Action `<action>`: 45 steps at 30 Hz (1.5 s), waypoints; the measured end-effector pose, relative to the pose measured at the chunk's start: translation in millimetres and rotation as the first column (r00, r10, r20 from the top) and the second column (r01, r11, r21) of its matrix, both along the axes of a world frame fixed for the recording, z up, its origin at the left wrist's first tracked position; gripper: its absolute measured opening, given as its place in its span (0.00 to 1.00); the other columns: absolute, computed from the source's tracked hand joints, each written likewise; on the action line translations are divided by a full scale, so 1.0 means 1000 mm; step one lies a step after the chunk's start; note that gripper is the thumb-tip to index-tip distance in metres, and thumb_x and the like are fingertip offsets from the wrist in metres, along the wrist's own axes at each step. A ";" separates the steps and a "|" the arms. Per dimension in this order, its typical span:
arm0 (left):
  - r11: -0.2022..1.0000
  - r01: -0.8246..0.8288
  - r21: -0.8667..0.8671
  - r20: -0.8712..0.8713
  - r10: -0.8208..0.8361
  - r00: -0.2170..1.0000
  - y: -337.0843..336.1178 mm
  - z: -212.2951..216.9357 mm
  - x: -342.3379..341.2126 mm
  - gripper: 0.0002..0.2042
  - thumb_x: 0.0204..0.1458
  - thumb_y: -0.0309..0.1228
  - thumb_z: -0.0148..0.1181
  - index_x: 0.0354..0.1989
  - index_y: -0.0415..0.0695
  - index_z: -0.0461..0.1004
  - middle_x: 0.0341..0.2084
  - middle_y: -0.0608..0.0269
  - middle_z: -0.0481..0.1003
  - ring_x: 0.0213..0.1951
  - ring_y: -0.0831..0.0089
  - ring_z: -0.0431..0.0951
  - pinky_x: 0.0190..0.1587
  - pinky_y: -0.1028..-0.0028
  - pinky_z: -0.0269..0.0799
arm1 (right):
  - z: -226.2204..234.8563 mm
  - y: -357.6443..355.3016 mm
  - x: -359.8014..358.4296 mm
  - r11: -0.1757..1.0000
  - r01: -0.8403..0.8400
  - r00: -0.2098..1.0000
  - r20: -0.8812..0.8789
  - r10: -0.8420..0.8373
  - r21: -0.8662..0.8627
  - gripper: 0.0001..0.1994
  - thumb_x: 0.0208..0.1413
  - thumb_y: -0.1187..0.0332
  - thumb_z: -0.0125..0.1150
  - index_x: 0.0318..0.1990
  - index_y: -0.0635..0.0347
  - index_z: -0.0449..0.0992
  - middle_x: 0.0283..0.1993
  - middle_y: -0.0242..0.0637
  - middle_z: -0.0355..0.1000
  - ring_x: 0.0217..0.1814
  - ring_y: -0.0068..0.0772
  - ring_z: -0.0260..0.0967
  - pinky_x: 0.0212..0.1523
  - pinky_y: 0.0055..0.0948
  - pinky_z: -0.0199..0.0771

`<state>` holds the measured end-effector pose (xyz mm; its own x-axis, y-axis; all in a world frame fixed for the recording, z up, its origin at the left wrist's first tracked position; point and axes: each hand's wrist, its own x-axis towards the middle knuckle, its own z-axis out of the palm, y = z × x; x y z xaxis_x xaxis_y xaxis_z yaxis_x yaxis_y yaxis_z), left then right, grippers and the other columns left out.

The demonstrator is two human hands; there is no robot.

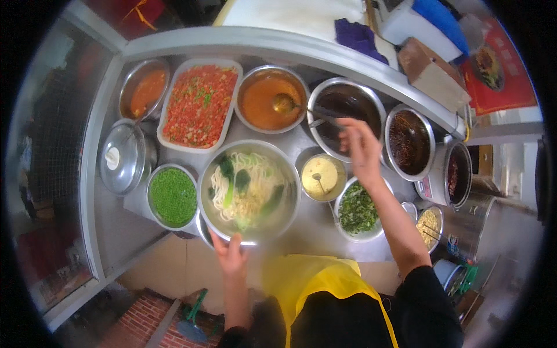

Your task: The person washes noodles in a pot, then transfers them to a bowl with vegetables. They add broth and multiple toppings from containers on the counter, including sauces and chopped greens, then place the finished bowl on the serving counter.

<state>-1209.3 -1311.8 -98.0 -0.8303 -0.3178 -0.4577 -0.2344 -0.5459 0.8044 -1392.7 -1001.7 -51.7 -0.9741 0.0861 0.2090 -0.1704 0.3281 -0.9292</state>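
Note:
My left hand (231, 255) grips the near rim of a large metal bowl (288, 211), thumb on the edge and fingers underneath. In the bowl lie pale noodles (241, 174) with dark green leafy vegetables (227, 168) and some chopped yellowish bits. My right hand (362, 152) reaches over a pot of dark liquid (351, 104), its fingers closed around the handle of a ladle (283, 103). The ladle's bowl hangs over a metal pot of orange-brown sauce (255, 98), left of that dark pot. Whether it touches the sauce I cannot tell.
A white tub of chopped red topping (194, 113), a lidded pot (123, 156) and chopped green bits (172, 197) stand left. A yellow paste with a spoon (320, 176), chopped herbs (355, 214), dark chilli sauce (409, 142) and chopped nuts (428, 226) stand right. A metal frame (261, 39) borders the counter.

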 end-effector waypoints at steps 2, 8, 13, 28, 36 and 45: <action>1.000 0.004 0.005 0.080 -0.004 0.997 -0.012 -0.008 0.002 0.41 0.60 0.20 0.52 0.80 0.58 0.41 0.62 0.58 0.68 0.41 0.76 0.71 0.27 0.79 0.68 | -0.017 -0.031 -0.023 0.857 -0.152 0.922 -0.243 0.302 0.492 0.11 0.68 0.73 0.56 0.55 0.62 0.78 0.38 0.39 0.73 0.36 0.34 0.72 0.38 0.33 0.76; 0.988 -0.143 -0.052 0.085 0.147 0.985 -0.016 -0.022 0.004 0.39 0.61 0.18 0.47 0.80 0.51 0.41 0.55 0.57 0.71 0.19 0.85 0.60 0.15 0.83 0.52 | -0.056 -0.071 -0.038 0.616 -0.306 0.825 -0.121 0.552 0.726 0.16 0.55 0.79 0.61 0.52 0.65 0.77 0.42 0.43 0.71 0.47 0.46 0.73 0.43 0.40 0.78; 0.991 -0.125 -0.042 0.121 0.129 0.984 -0.016 -0.019 -0.015 0.41 0.60 0.17 0.48 0.80 0.54 0.40 0.56 0.56 0.71 0.23 0.83 0.65 0.16 0.84 0.54 | -0.052 -0.062 -0.063 0.700 -0.162 0.865 -0.240 0.440 0.696 0.19 0.53 0.81 0.61 0.54 0.62 0.77 0.41 0.43 0.71 0.45 0.46 0.71 0.45 0.41 0.76; 1.000 0.004 0.015 0.093 -0.006 0.996 -0.006 -0.004 -0.062 0.41 0.60 0.17 0.50 0.80 0.57 0.42 0.53 0.59 0.74 0.25 0.84 0.69 0.16 0.84 0.54 | -0.053 -0.048 -0.073 0.997 0.033 0.986 0.164 -0.022 -0.068 0.15 0.75 0.65 0.50 0.54 0.67 0.78 0.34 0.29 0.72 0.32 0.16 0.66 0.32 0.20 0.72; 0.998 0.040 0.056 0.069 -0.043 0.997 0.004 0.002 -0.093 0.40 0.61 0.19 0.50 0.79 0.57 0.42 0.52 0.58 0.74 0.25 0.82 0.69 0.16 0.83 0.53 | 0.007 -0.034 -0.034 0.962 0.116 0.984 0.157 -0.078 -0.247 0.16 0.75 0.66 0.50 0.54 0.70 0.79 0.34 0.36 0.76 0.29 0.19 0.69 0.31 0.21 0.72; 0.981 0.136 0.137 0.041 -0.143 0.989 0.022 0.020 -0.111 0.39 0.62 0.18 0.49 0.79 0.54 0.41 0.51 0.59 0.73 0.25 0.82 0.69 0.18 0.83 0.53 | 0.033 -0.006 0.041 0.979 -0.138 0.980 -0.124 0.157 0.153 0.11 0.71 0.76 0.49 0.50 0.71 0.78 0.40 0.43 0.73 0.33 0.26 0.71 0.36 0.24 0.71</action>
